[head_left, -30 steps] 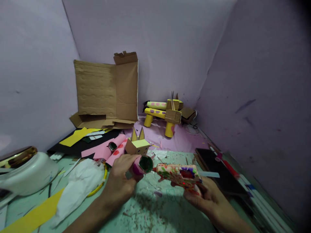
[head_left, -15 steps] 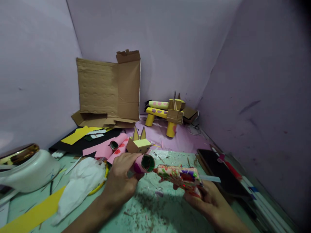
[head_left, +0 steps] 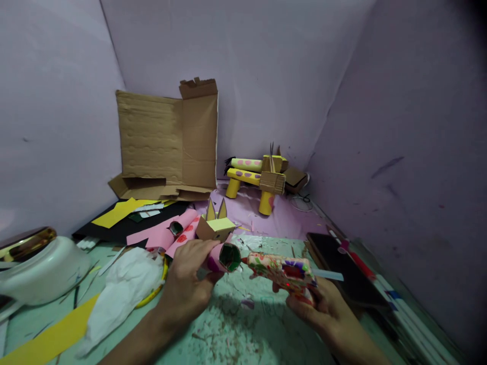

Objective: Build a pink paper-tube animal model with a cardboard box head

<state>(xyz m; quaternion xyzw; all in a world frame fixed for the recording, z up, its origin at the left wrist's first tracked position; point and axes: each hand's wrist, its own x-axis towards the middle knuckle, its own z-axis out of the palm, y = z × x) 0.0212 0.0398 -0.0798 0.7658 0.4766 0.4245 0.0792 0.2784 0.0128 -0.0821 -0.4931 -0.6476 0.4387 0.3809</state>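
My left hand (head_left: 194,276) is closed around a pink paper tube (head_left: 216,257) with a purple spot; its open end, dark green inside, faces right. In my right hand (head_left: 323,309) is a paint-spattered hot glue gun (head_left: 279,271) with a small red light lit and a clear glue stick (head_left: 327,275) poking out its back. The gun's nozzle points left, close by the tube's rim; whether it touches I cannot tell. Just behind the tube sits a small cardboard box head (head_left: 216,229) with two pointed ears and a pale yellow top.
Pink paper pieces (head_left: 152,233), a crumpled white tissue (head_left: 127,276) and a yellow strip (head_left: 57,332) lie left, beside a white pot-like vessel (head_left: 49,274). An unfolded carton (head_left: 167,142) stands behind. Yellow tube animals (head_left: 247,176) are at the back; a black flat object (head_left: 342,268) lies right.
The glue gun's nozzle has shifted slightly up along the tube's rim. Both hands keep their hold, and the whole view has slid a little to the left.
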